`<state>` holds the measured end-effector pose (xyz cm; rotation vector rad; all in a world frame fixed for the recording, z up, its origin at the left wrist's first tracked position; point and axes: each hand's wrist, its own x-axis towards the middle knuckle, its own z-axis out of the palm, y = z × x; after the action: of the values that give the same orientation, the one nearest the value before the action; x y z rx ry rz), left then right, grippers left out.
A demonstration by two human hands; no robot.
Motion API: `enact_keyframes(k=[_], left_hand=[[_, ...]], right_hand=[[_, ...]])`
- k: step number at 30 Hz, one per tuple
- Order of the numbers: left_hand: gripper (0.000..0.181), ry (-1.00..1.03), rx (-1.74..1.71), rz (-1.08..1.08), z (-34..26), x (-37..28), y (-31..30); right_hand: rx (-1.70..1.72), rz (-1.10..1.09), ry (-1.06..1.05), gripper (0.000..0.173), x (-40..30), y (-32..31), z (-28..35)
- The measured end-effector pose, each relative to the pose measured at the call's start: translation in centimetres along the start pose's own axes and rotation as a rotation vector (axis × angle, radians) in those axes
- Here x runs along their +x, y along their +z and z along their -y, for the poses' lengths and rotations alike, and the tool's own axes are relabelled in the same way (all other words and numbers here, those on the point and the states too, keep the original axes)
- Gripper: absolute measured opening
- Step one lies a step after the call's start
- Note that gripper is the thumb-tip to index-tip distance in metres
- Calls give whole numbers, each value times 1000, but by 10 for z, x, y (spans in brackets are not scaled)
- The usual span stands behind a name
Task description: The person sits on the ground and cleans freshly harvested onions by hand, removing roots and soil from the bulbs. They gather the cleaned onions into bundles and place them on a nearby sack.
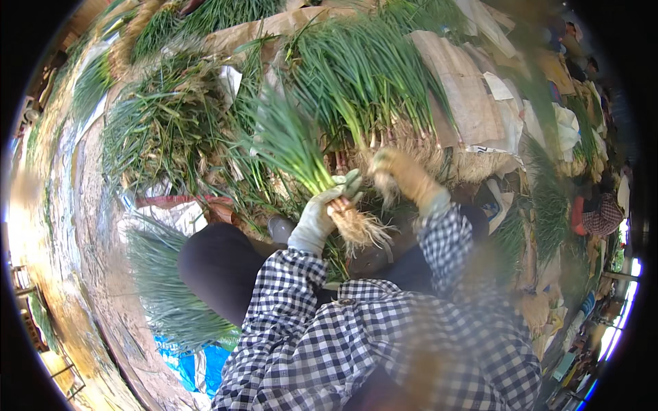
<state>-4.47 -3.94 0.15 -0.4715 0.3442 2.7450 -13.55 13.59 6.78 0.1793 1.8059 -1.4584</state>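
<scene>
My left hand (321, 213), in a pale glove, grips a bunch of green onions (303, 159) around the lower stems. Their leaves fan to the upper left, and their pale roots (360, 226) hang to the lower right of the fist. My right hand (403, 172) is also gloved and slightly blurred. Its fingers are closed at the root end of a green onion, with roots (385, 186) dangling below them. Just beyond lies a long row of green onions (360, 77), leaves pointing away and roots towards me. The right fingertips partly hide its near edge.
A tangled heap of leaves and trimmings (164, 118) lies to the left. More green onions (175, 277) rest beside my left knee, near a blue plastic sack (193, 365). Brown sacking (457, 87) spreads right of the row. Another person (599, 213) sits at the far right.
</scene>
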Motion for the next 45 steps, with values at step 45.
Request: enact_keyframes(k=[45], left_hand=[[24,85,166,-148,-15,-3,-38]], right_hand=[[-383,-250,11,15,65,45,-18]])
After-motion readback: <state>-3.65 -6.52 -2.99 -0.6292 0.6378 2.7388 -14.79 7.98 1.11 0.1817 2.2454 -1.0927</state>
